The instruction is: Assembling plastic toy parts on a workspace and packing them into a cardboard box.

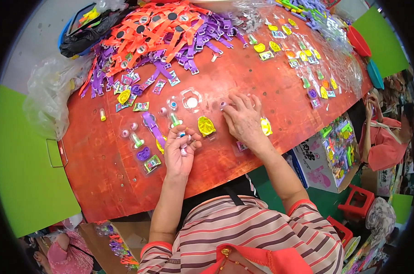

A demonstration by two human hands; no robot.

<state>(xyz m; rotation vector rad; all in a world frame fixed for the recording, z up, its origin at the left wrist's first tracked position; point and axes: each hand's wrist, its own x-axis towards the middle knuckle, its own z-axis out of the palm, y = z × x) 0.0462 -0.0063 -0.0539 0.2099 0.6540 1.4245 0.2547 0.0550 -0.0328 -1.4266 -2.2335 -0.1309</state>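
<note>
My left hand (174, 157) is palm up, fingers curled round a few small toy eyeballs (183, 134). With its palm down, my right hand (246, 121) reaches over a clear plastic blister tray, thumb and forefinger at another toy eyeball (223, 104). Part of that tray is hidden under the hand; a yellow toy piece (265, 126) shows beside it. Between my hands lies a yellow shell-like toy (206, 126) in clear plastic. Left of my left hand, another tray contains a purple strap (153, 128), a green-capped tube (136, 140), a purple ring piece (143, 154) and a candy packet (152, 163).
A large heap of orange and purple toy watch straps (161, 32) covers the far left. Several filled trays (303, 57) spread along the far right. Clear plastic bags (49, 98) hang at the left edge. A printed carton (323, 157) and red stools (357, 201) stand right.
</note>
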